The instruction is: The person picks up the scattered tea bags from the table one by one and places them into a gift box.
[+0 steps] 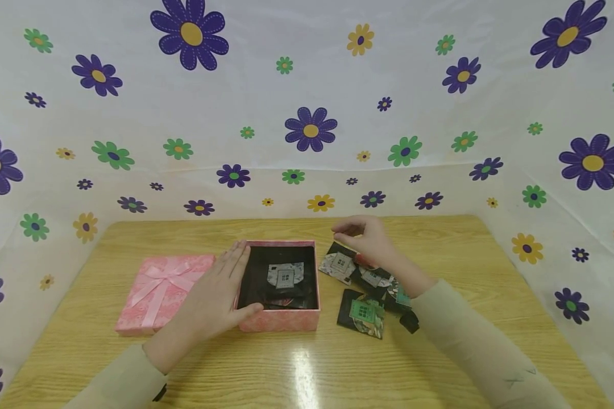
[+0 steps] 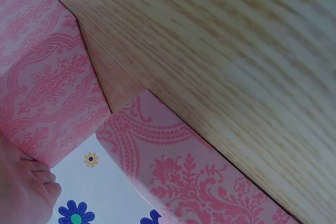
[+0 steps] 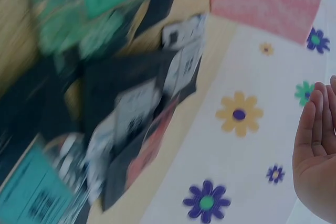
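A pink patterned gift box (image 1: 278,321) stands without its lid, black inside, with black packets (image 1: 286,277) bearing grey labels in it. Along the box's left wall lies my left hand (image 1: 212,295), fingers straight and thumb at the front corner. The left wrist view shows that hand (image 2: 26,187) against the box's pink side (image 2: 47,77). To the right of the box, my right hand (image 1: 368,241) hovers over a group of flat packets, its fingers slightly bent. In the right wrist view the right hand (image 3: 317,140) shows nothing in its fingers. One packet under it has a grey label (image 1: 339,262).
The pink lid (image 1: 153,289) with a ribbon bow lies left of the box. A green-labelled packet (image 1: 360,313) lies nearest the front, apart from the others. A small black object (image 1: 410,322) sits beside the right sleeve. Flowered cloth (image 1: 307,85) hangs behind the wooden table (image 1: 266,369).
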Motion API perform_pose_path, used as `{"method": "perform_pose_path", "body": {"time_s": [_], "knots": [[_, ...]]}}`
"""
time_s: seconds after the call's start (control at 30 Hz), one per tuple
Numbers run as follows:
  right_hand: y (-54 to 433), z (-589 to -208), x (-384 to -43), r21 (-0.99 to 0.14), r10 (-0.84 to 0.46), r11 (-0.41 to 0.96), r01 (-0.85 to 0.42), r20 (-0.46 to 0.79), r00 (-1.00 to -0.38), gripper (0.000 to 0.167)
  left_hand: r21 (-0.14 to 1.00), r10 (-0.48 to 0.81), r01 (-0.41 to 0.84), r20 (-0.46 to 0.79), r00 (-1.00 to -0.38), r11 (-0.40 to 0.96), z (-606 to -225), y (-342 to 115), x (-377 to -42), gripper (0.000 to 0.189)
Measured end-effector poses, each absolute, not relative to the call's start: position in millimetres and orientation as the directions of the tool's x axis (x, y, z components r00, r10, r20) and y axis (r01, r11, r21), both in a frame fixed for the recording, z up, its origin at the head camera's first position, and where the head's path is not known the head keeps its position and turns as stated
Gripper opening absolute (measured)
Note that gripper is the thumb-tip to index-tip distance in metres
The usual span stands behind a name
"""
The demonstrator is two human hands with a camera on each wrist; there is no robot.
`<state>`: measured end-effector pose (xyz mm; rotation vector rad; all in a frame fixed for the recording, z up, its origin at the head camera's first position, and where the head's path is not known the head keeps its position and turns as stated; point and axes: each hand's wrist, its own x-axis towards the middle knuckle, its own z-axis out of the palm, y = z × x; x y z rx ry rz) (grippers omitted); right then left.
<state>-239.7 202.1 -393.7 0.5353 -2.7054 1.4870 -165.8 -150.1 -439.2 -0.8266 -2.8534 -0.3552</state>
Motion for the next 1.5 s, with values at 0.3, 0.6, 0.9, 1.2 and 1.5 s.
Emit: {"method": "perform_pose_path", "body": {"time_s": [0.3,0.6,0.9,1.2,1.5], "knots": [[247,-394,-237,-0.806,-0.193,0.541,-0.241,0.160,-0.968,0.022,0.185,0.506,0.545,0.218,-0.834,0.818,-440,-151,-166,0.111],[279,-403,-231,-0.783,-0.118,0.604,-0.147,0.094,-0.988,0.027,0.179,0.512,0.551,0.222,-0.830,0.815,-440,-151,-166,0.110],[299,-422,-231,-0.749,-0.113,0.650,-0.128,0.072,-0.991,0.033,0.182,0.513,0.552,0.222,-0.829,0.814,-441,-151,-167,0.111],[317,-444,-234,-0.704,-0.149,0.702,-0.109,0.005,-0.989,0.042,0.176,0.515,0.553,0.220,-0.829,0.815,-442,-150,-167,0.111],[329,-460,-238,-0.680,-0.153,0.727,-0.093,-0.029,-0.988,0.047,0.174,0.512,0.550,0.218,-0.831,0.817,-441,-151,-166,0.111]]}}
